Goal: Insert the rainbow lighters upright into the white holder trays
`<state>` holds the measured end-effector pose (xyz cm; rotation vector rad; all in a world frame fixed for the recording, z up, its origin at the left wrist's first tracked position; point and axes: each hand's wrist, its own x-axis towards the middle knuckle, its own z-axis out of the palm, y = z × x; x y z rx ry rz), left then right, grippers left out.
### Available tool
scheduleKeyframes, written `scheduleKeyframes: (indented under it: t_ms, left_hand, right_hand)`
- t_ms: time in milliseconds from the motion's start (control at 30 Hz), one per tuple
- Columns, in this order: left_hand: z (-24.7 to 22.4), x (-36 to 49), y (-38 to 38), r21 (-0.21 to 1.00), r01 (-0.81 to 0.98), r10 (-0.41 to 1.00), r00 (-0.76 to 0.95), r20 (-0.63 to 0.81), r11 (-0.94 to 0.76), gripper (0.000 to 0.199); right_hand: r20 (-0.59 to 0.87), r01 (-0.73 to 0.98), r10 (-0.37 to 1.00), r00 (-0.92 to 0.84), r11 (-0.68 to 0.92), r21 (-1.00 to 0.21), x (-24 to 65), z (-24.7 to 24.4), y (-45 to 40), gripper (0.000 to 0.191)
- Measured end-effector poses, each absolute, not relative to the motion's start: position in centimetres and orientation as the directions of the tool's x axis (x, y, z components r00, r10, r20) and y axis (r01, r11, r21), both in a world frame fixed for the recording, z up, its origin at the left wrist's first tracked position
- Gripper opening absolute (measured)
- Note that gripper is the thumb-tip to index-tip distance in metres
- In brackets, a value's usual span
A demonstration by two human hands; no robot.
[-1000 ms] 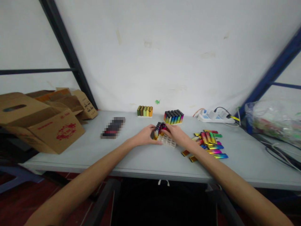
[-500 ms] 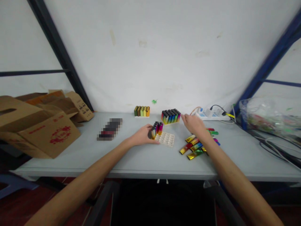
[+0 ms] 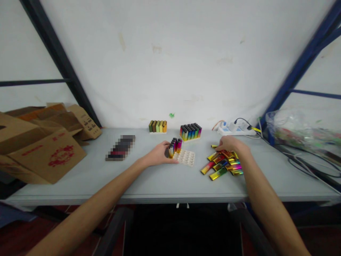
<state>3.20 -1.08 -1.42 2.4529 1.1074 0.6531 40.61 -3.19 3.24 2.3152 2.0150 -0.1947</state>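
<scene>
A white tray with rows of round holes [image 3: 188, 158] lies on the table, with several shiny multicoloured lighters [image 3: 176, 146] upright at its left end. My left hand [image 3: 159, 155] curves around that end, thumb along the front edge and fingers behind the lighters. To the right is a loose pile of metallic lighters [image 3: 218, 173] in gold, red, green and purple. My right hand [image 3: 229, 143] is over the back of this pile, its fingers bent down and closed at a gold-coloured lighter [image 3: 214, 146]. The hand and forearm hide part of the pile.
Near the wall stand a block of rainbow lighters [image 3: 190, 132] and a block of green-to-yellow lighters [image 3: 158, 127]. A white power strip [image 3: 236, 131] with cables lies at the back right. Cardboard boxes [image 3: 53, 154] fill the left; clear plastic bags [image 3: 301, 129] lie far right.
My right hand has moved from beside the rainbow block, right and toward me, onto the loose pile. My left hand stays at the tray. The whole view has shifted slightly.
</scene>
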Motion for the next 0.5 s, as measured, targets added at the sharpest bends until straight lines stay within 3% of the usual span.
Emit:
scheduleKeyframes:
  t_ms: [200, 300, 400, 500]
  left_hand:
    - [-1.4, 3.2, -1.0, 0.496, 0.602, 0.766, 0.592, 0.248, -0.626, 0.085]
    - [-1.4, 3.2, -1.0, 0.483, 0.612, 0.767, 0.597, 0.237, -0.626, 0.086]
    - [-1.4, 3.2, -1.0, 0.493, 0.605, 0.767, 0.593, 0.245, -0.625, 0.084]
    - [-1.6, 3.2, -1.0, 0.510, 0.586, 0.761, 0.597, 0.255, -0.630, 0.084]
  right_hand:
    - [0.120, 0.984, 0.993, -0.020, 0.041, -0.175, 38.7, 3.5, -2.3, 0.027]
    - [0.256, 0.915, 0.966, 0.030, 0.077, -0.397, 37.6, 3.1, -1.8, 0.030]
    - [0.271, 0.703, 0.962, -0.016, 0.204, -0.682, 36.2, 2.5, -1.7, 0.042]
    - [0.315, 0.502, 0.935, -0.161, 0.352, -0.790, 34.5, 2.2, -2.0, 0.053]
